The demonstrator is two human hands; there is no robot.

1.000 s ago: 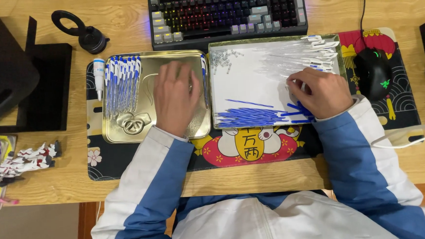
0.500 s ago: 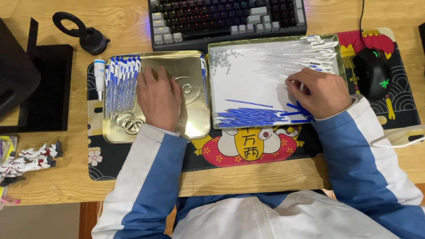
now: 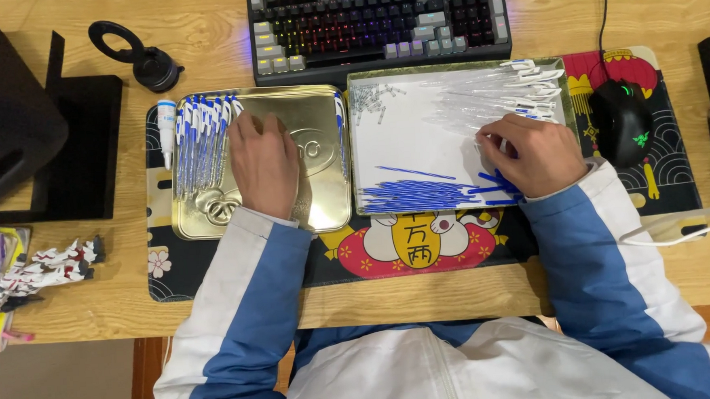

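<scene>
Your left hand [image 3: 266, 165] has slid leftward across the gold tin lid [image 3: 323, 201] over the last second: it lay over the lid's middle, and now its fingertips sit right beside the row of finished blue-and-white pens [image 3: 198, 135] lined up along the lid's left edge. It lies palm down, fingers loosely curled; whether it pins a pen under them you cannot tell from above (the knuckles hide it). That drift toward the row reads, as a judgement, like one more pen being set among the others, so the assembling seems to be mid-cycle rather than ending.

Your right hand [image 3: 531, 156] has barely shifted. It rests on the white-lined tray [image 3: 417, 139] near its lower right corner, fingers drawn together as if pinching something small among the parts; what it grips, if anything, is hidden.

Look at the parts themselves. Thin blue refills [image 3: 419, 194] lie in a loose bundle along the tray's bottom edge, reaching under your right hand. Clear pen barrels [image 3: 495, 95] with white caps fan out toward the tray's upper right corner, and tiny metal springs [image 3: 370, 99] are scattered at its upper left corner. A single capped pen lies off the lid, just beside its left edge on the desk mat [image 3: 173, 274]. The keyboard [image 3: 378, 20] sits behind both trays, the mouse [image 3: 622, 121] to the right.
</scene>
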